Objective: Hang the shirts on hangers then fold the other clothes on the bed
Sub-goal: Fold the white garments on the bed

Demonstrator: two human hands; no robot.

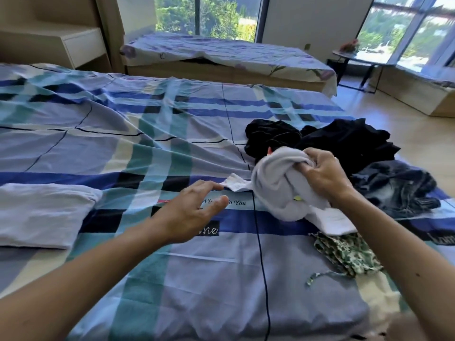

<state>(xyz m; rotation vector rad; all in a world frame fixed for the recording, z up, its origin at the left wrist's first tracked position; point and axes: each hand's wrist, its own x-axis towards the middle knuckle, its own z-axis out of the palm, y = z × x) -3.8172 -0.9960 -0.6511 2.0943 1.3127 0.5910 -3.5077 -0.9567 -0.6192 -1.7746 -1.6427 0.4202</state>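
On the blue checked bed my right hand grips a bunched light grey garment and holds it just above the sheet. My left hand hovers to its left, fingers spread and holding nothing. A white garment lies under the grey one. Behind it sits a heap of black clothes, and dark jeans lie to the right. A green patterned garment lies near my right forearm. A folded white garment rests at the bed's left side.
A second bed with a floral sheet stands behind, under the window. A small dark table with flowers is at the far right. Wooden floor runs along the bed's right edge. A white shelf unit is at the back left.
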